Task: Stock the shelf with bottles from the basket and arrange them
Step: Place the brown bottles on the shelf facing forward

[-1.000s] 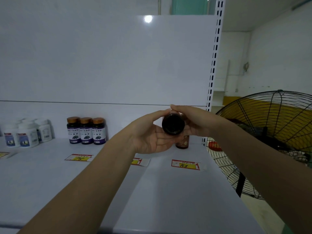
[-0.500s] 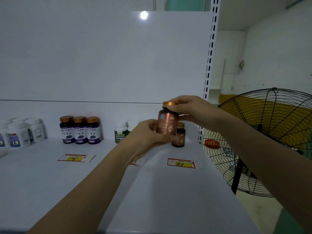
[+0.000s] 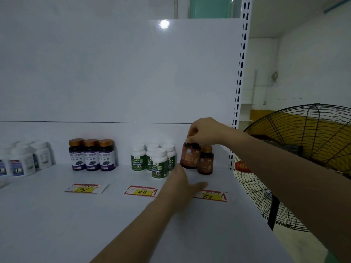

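Note:
My right hand (image 3: 204, 132) grips the cap of a brown bottle (image 3: 190, 156) from above, at the back right of the white shelf (image 3: 95, 221). The bottle stands just left of a second brown bottle with a gold cap (image 3: 206, 161). My left hand (image 3: 180, 184) hovers in front of it with straight fingers, holding nothing, close to the bottle's lower left. Several green-labelled white bottles (image 3: 158, 162) stand to the left of the brown ones. The basket is out of view.
Three purple bottles with gold caps (image 3: 92, 155) and white bottles (image 3: 24, 160) stand further left along the back panel. Price tags (image 3: 141, 191) lie on the shelf in front of each group. A black wire fan (image 3: 296, 160) stands right of the shelf upright (image 3: 239, 82).
The brown bottle went from being held up in both hands to the shelf beside the other brown bottle. My left hand let go of it and opened; my right hand stays on the cap.

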A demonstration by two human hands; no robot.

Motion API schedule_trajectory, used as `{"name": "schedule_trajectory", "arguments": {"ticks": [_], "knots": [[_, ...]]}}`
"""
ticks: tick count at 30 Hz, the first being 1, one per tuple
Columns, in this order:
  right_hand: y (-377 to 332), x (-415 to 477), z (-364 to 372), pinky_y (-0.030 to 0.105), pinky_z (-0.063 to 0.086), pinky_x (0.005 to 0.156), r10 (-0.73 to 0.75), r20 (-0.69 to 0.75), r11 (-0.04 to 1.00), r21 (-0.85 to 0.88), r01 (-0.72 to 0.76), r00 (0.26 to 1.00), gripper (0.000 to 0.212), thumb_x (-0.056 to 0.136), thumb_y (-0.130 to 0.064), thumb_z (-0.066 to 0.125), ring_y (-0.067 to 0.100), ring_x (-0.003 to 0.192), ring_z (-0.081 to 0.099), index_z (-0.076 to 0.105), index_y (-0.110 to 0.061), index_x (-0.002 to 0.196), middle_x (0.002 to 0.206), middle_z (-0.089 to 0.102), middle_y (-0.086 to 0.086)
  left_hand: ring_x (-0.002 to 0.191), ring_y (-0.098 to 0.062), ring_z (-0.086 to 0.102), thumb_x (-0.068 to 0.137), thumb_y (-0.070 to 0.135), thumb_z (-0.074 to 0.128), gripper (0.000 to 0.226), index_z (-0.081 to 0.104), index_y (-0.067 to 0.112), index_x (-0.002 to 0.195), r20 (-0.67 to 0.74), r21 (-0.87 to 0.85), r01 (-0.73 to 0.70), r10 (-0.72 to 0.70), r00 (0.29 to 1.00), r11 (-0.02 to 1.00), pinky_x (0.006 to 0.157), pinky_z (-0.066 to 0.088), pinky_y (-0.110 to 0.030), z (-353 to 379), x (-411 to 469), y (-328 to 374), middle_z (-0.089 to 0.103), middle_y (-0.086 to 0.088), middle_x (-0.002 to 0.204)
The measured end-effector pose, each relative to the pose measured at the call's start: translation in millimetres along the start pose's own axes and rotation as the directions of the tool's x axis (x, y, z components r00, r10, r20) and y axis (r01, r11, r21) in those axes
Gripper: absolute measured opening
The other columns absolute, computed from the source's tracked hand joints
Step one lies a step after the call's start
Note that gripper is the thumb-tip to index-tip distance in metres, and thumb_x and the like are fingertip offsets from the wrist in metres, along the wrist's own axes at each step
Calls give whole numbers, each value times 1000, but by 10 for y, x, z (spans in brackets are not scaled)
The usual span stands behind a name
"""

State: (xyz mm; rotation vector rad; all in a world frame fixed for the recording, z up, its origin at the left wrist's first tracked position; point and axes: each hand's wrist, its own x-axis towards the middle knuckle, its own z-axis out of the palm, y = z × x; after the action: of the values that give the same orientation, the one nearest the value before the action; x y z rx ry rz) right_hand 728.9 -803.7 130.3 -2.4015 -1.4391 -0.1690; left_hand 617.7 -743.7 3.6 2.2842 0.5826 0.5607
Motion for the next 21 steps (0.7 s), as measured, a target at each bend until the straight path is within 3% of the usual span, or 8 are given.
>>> {"name": "schedule_trajectory", "arguments": {"ticks": [3,6,11,16,19,21], "knots": [[-7,180,114,34,50,82,-13,-11,995,-95,12,1000,34,91,-29,60,25,100,59,66,-1,108,110,65,13,139,-23,25,79,71,50,98,21,6,146,114,308,5,-41,993,951,114,26,-34,101,-2,-7,25,-11,152],[55,277,277,38,51,85,-6,-13,989,-149,4,1000,33,92,-26,56,28,101,58,64,2,108,111,61,17,146,-27,2,76,81,34,111,4,3,150,206,464,-20,-86,975,886,119,9,-39,156,-9,-19,3,-13,158],[200,303,571,34,46,86,6,-5,984,-180,-7,1000,32,96,-25,51,28,105,52,57,0,114,117,48,15,146,-26,-1,73,86,26,117,-1,3,150,268,507,-69,-81,960,859,120,3,-39,193,-16,-78,-2,-13,159],[290,286,688,32,39,81,-62,-106,974,-225,37,992,27,96,-29,51,26,104,48,53,-4,107,109,53,12,147,-25,-3,68,89,20,120,-4,4,150,279,556,-102,-70,958,825,119,0,-37,208,-44,-83,-4,-13,159],[317,269,718,32,32,87,-142,-144,913,-401,74,979,39,96,-42,47,27,110,41,55,-8,111,114,52,11,147,-24,-2,64,88,15,122,-2,4,150,278,561,-105,-67,958,821,118,0,-36,202,-64,-75,-4,-13,159],[307,258,684,33,33,93,-113,-131,920,-387,54,985,43,97,-44,43,29,114,37,57,-10,117,120,48,14,147,-24,-2,60,89,11,125,-1,4,150,275,564,-106,-65,959,819,118,0,-36,196,-71,-64,-3,-13,159]]}}
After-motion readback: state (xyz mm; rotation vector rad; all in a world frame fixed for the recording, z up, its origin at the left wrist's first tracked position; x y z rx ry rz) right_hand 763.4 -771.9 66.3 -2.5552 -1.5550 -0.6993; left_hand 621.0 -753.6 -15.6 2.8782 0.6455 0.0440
